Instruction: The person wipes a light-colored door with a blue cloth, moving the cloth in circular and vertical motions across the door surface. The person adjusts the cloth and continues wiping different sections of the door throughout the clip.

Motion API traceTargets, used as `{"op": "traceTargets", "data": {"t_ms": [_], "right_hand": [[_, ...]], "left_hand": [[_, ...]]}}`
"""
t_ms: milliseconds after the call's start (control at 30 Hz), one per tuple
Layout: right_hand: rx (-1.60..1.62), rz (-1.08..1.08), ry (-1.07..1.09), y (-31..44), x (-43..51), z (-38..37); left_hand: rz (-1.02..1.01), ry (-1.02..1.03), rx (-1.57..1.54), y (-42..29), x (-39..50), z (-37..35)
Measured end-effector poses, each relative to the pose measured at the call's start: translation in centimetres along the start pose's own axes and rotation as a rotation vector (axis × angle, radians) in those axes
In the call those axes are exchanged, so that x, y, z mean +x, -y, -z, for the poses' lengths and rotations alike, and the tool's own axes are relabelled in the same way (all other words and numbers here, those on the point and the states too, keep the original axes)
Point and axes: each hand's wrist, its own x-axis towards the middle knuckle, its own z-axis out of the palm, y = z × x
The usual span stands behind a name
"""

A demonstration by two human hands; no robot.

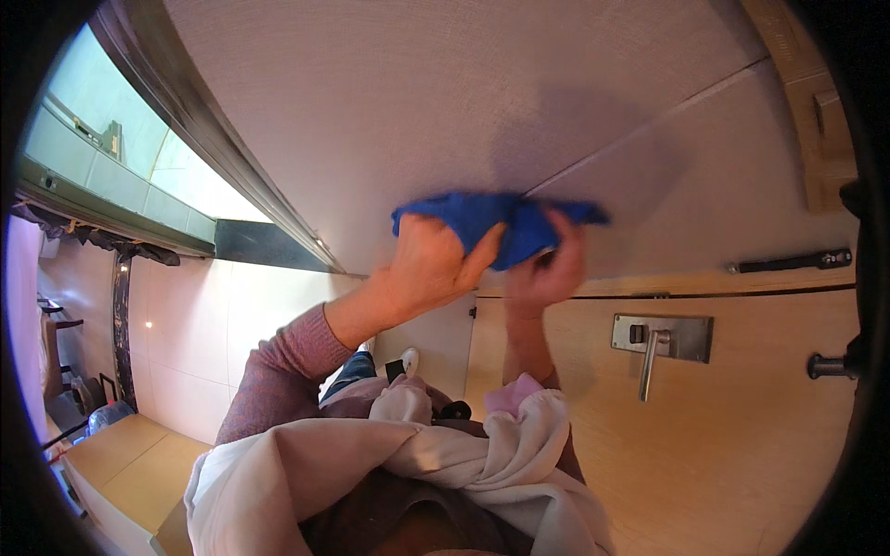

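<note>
A blue cloth is bunched between my two hands, up against a greyish wall panel. My left hand grips the cloth's left part, the thumb pointing up along its lower edge. Blurred by motion, my right hand has its fingers curled at the right part of the cloth. A pale seam line runs across the wall from behind the cloth towards the upper right. The palm sides of both hands are mostly hidden.
A wooden door with a metal lever handle stands at the right. Above it a black strap-like bar sits on the wall. At left, a metal-framed edge borders a bright tiled opening. A wooden cabinet top lies lower left.
</note>
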Motion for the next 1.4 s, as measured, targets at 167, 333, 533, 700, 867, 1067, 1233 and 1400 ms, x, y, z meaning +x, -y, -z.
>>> {"op": "traceTargets", "data": {"t_ms": [167,333,533,700,867,1067,1233,1400], "right_hand": [[-0.009,-0.183,0.318,-4.5,-12.4,-3.1],[0.063,-0.67,0.376,-6.3,-17.9,-4.4],[0.158,-0.728,-0.039,-4.7,-7.2,1.1],[0.192,-0.155,-0.382,-3.4,6.2,5.5],[-0.161,0.056,-0.363,-3.6,7.4,5.1],[-0.255,-0.159,-0.25,-8.5,-4.5,2.5],[-0.212,-0.786,-0.006,-12.4,-13.4,2.3],[0.152,-1.027,-0.112,-11.9,-11.8,8.3]], "left_hand": [[0.397,0.464,0.165,5.4,-11.2,-4.4],[0.526,0.588,0.219,7.7,-14.8,-7.0],[0.417,0.326,-0.104,1.1,-5.6,-5.8],[0.097,-0.093,-0.497,-5.1,4.7,-3.0],[0.135,-0.013,-0.603,-6.2,6.2,-3.0],[0.19,0.211,-0.365,-2.5,-1.2,-8.4],[0.324,0.667,0.123,-0.2,-7.4,-14.5],[0.339,0.588,-0.102,-3.1,-5.5,-18.4]]}}
